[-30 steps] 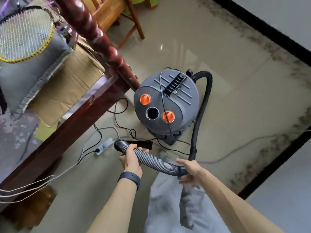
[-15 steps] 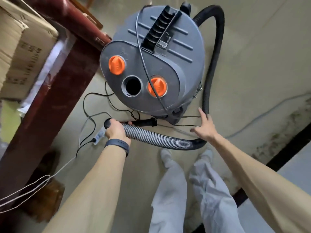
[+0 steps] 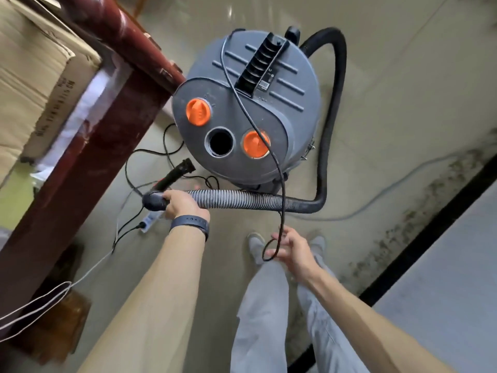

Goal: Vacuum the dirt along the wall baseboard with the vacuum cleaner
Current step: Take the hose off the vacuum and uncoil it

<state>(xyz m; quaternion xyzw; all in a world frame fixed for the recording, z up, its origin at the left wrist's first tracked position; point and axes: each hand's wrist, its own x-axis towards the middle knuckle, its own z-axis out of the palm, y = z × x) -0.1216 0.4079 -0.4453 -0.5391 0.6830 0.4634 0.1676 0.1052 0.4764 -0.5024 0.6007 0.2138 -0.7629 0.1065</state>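
Right hand (image 3: 293, 251) onto cord (image 3: 282, 222), left hand (image 3: 183, 205) gripping hose (image 3: 242, 200)

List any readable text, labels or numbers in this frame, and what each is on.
No text is legible.
On the cardboard box, a row of dark printed characters: too blurred to read.
On the vacuum cleaner, a small label beside the handle: too small to read.

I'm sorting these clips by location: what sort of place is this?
Probably a room in a home, perhaps a bedroom: a dark red wooden frame stacked with cardboard boxes, a glossy floor, and a black baseboard with dirt along it.
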